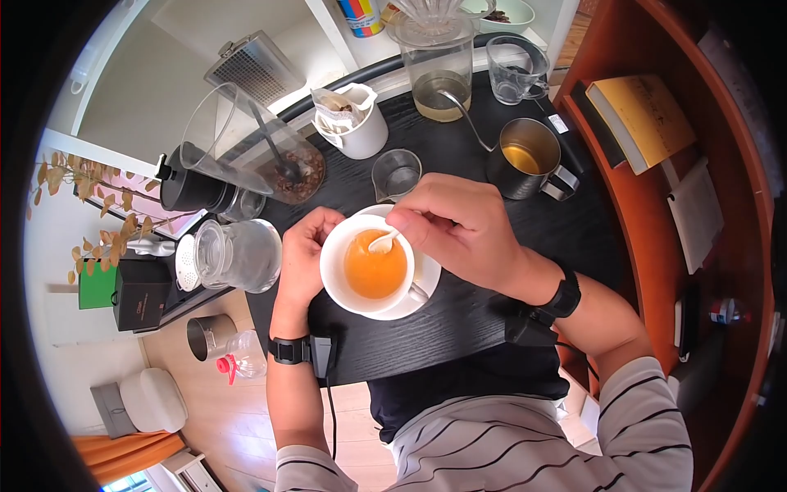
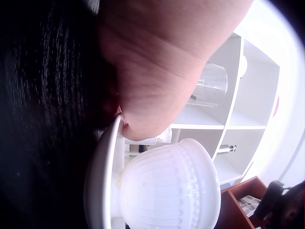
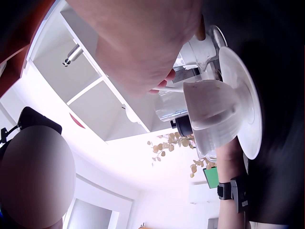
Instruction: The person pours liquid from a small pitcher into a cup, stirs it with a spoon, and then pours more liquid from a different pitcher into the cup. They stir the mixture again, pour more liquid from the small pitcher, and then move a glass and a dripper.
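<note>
A white cup (image 1: 334,262) of orange-yellow liquid (image 1: 373,275) stands on a white saucer (image 1: 432,275) over the black table. Its fluted outside (image 2: 167,191) shows in the left wrist view. My left hand (image 1: 301,254) grips the saucer's rim at the left, its thumb on top; the fingers beneath are mostly hidden. From the upper right, my right hand (image 1: 463,230) pinches a small white spoon (image 1: 383,243) whose bowl dips into the liquid. The spoon's handle (image 3: 171,89) reaches over the cup's rim in the right wrist view.
Close beyond the cup stands a small glass pitcher (image 1: 397,174). Behind are a white container (image 1: 361,131), a glass dripper server (image 1: 443,86), a steel pitcher (image 1: 526,156) with a spoon and a glass mug (image 1: 516,70). Leftward are a clear bin (image 1: 287,176) and a glass jar (image 1: 246,258).
</note>
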`<action>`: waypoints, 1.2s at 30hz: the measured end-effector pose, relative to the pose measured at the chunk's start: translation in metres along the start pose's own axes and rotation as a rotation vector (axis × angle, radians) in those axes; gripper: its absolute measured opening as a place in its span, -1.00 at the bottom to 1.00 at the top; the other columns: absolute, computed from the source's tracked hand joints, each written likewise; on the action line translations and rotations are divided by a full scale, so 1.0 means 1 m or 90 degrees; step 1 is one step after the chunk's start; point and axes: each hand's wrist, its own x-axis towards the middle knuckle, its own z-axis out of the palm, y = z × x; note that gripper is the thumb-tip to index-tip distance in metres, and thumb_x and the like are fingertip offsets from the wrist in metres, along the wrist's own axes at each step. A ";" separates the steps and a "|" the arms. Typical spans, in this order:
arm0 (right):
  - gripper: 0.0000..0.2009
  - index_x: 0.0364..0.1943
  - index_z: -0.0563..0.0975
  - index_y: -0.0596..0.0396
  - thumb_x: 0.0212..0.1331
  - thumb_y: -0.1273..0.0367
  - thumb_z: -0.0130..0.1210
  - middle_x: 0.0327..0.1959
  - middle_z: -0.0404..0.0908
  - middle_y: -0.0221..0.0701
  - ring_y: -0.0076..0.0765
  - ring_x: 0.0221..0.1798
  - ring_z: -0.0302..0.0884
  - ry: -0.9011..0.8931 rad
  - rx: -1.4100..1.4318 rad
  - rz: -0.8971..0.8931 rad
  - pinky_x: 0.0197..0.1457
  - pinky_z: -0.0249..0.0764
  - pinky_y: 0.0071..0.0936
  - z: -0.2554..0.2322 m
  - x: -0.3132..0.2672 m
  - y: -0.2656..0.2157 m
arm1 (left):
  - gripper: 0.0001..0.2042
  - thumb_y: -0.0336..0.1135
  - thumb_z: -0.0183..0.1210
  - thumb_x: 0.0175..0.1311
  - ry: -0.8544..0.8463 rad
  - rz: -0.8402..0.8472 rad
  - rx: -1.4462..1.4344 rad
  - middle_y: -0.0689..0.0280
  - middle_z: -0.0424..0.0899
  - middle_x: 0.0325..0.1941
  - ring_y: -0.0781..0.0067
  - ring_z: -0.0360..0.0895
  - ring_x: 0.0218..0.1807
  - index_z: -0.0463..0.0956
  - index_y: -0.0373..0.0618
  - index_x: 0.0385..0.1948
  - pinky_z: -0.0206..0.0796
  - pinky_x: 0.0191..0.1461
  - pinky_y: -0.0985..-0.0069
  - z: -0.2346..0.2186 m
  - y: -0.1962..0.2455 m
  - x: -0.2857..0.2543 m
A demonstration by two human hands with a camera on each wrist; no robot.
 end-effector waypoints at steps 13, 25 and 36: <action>-0.86 -0.32 0.71 0.12 0.33 0.37 0.38 -0.51 0.60 -0.40 -0.38 -0.55 0.50 -0.106 0.058 -0.032 -0.46 0.34 -0.43 -0.001 -0.001 -0.006 | -0.88 -0.51 0.41 0.30 -0.003 -0.002 -0.003 0.52 0.67 -0.41 0.83 0.48 -0.37 0.65 -0.22 -0.21 0.33 -0.26 0.73 0.000 0.001 0.000; -0.89 -0.27 0.71 0.18 0.37 0.41 0.36 -0.45 0.63 -0.37 -0.45 -0.48 0.51 0.017 -0.013 0.018 -0.41 0.37 -0.47 0.001 0.001 -0.002 | -0.87 -0.49 0.42 0.32 0.001 -0.007 0.010 0.52 0.66 -0.41 0.82 0.48 -0.38 0.66 -0.22 -0.20 0.32 -0.27 0.72 0.000 0.001 0.000; -0.92 -0.28 0.74 0.21 0.31 0.46 0.38 -0.45 0.67 -0.39 -0.47 -0.50 0.51 -0.115 0.033 -0.025 -0.42 0.35 -0.49 -0.004 0.001 -0.007 | -0.88 -0.49 0.42 0.31 -0.002 0.004 0.001 0.53 0.66 -0.41 0.82 0.46 -0.38 0.65 -0.22 -0.22 0.32 -0.27 0.72 -0.001 -0.002 0.000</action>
